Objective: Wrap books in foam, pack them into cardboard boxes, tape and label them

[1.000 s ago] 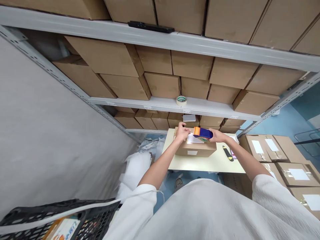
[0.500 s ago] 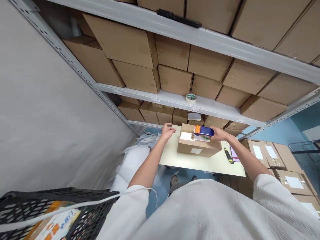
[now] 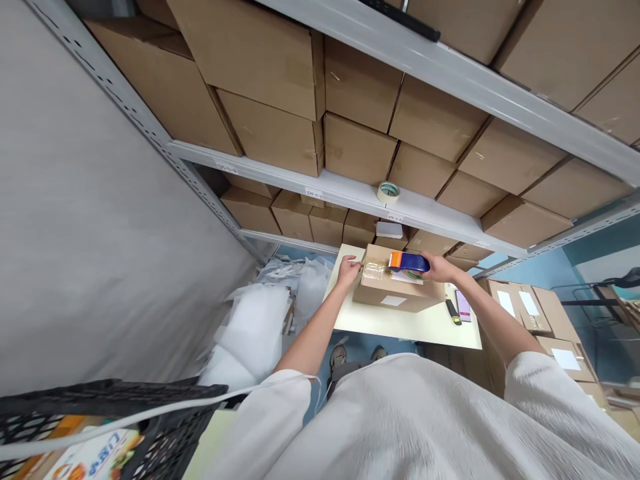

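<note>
A closed cardboard box (image 3: 370, 293) with a white label on its near side lies on the pale table. My right hand (image 3: 439, 269) grips a blue and orange tape dispenser (image 3: 413, 262), which rests over the box top. From the dispenser a shiny strip of clear packing tape (image 3: 374, 268) runs to the box's left end. At that end my left hand (image 3: 349, 272) has its fingers drawn together against the edge. Whether they pinch the tape's end is too small to tell. A white paper (image 3: 406, 276) lies partly under the dispenser.
To the right on the table (image 3: 395, 325) lie a black and yellow utility knife (image 3: 453, 312) and a phone (image 3: 463, 306). Behind stand shelves of cartons, with a tape roll (image 3: 389, 193) on one ledge. Labelled boxes (image 3: 520, 307) are stacked right; a black crate (image 3: 165, 407) sits at lower left.
My left hand has moved right, from beside the box to its left edge. The dispenser stays about where it was on the box top, in my right hand. The head view has shifted slightly.
</note>
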{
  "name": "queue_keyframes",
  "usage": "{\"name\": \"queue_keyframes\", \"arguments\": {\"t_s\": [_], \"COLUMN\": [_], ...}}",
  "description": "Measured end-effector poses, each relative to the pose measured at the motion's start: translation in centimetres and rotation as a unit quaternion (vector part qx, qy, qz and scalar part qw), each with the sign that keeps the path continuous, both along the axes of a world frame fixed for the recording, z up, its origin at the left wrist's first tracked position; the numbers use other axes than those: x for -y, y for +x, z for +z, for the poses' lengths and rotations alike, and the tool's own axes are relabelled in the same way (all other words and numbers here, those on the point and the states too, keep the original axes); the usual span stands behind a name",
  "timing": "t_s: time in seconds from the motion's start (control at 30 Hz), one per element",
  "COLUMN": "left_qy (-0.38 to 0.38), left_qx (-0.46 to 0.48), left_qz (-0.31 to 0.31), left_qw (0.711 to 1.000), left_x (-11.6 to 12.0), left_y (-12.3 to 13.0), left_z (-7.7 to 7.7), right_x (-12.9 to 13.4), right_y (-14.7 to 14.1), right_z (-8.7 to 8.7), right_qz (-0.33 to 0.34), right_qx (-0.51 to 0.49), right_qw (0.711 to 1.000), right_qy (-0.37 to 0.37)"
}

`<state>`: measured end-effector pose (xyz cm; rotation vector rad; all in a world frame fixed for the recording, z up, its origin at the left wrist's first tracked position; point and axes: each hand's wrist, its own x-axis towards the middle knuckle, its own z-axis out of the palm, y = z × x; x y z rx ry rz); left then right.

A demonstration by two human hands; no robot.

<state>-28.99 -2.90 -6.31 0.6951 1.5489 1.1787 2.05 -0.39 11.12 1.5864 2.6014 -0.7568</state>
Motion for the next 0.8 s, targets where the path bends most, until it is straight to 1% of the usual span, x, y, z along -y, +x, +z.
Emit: {"name": "queue_keyframes", "arguments": {"t_s": [0.1,0.17,0.27,0.3,0.4,0.47,0.5,0.57,0.63,0.67,0.73,0.8], "left_qy": [0.023,0.061,0.160,0.183,0.190,0.202,0.218,0.247,0.246,0.234,0.207,0.190], "left_qx": [-0.096,-0.120,-0.129,-0.139,-0.197,-0.246,-0.270,-0.305,-0.321,-0.326,-0.338,-0.355], "left_qz": [-0.006,-0.026,-0.072,-0.091,-0.132,-0.157,-0.179,-0.249,-0.325,-0.353,-0.380,-0.393], "left_qw": [0.995,0.991,0.976,0.969,0.953,0.935,0.921,0.885,0.855,0.845,0.835,0.827], "left_x": [0.5,1.0,1.9,2.2,3.1,3.3,3.3,3.0,2.7,2.5,2.2,1.9], "left_y": [-0.2,-0.6,-0.5,-0.3,0.3,0.6,0.6,0.7,0.6,0.6,0.4,0.2], "left_z": [-0.3,0.0,1.0,1.5,2.8,3.6,4.0,4.7,5.1,5.1,5.0,4.8], "right_x": [0.2,0.3,0.4,0.3,0.3,0.4,0.5,0.7,0.8,0.8,0.8,0.6], "right_y": [0.1,0.3,0.4,0.5,0.6,0.7,0.7,0.8,0.9,0.9,0.9,1.0], "right_z": [-0.1,-0.4,-0.8,-1.0,-1.3,-1.4,-1.4,-1.6,-1.7,-1.7,-1.7,-1.6], "right_qz": [-0.004,-0.008,-0.016,-0.019,-0.013,0.001,0.007,0.007,-0.001,-0.003,0.002,0.014], "right_qx": [-0.011,-0.014,-0.006,-0.005,-0.021,-0.040,-0.050,-0.062,-0.056,-0.047,-0.021,0.008], "right_qw": [1.000,1.000,1.000,1.000,0.999,0.998,0.998,0.997,0.998,0.998,0.999,0.999], "right_qy": [-0.004,-0.004,0.011,0.017,0.028,0.040,0.044,0.043,0.034,0.031,0.030,0.031]}}
